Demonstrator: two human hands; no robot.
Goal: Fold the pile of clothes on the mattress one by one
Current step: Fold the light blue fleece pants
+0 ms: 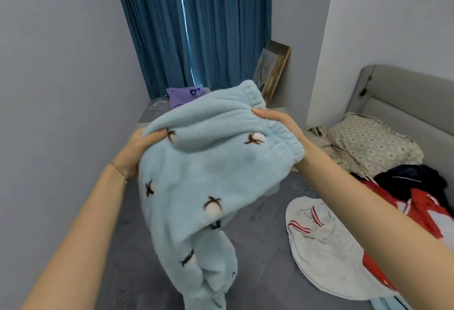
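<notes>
A light blue fleece pair of trousers [196,177] with small brown-and-white embroidered motifs hangs in the air in front of me. My left hand [140,145] pinches the fabric at its upper left. My right hand [275,120] grips the elastic waistband at the upper right. The legs droop down toward the grey mattress [260,241]. At the right lies the pile of clothes: a white garment with red stripes [319,243], a red one [425,211] and a dark navy one [410,179].
A patterned pillow [368,142] and a grey padded headboard [405,98] sit at the right. Blue curtains [196,27] hang ahead, with a purple bag [181,96] and a leaning picture frame [272,69] on the ledge below. A grey wall stands close on the left.
</notes>
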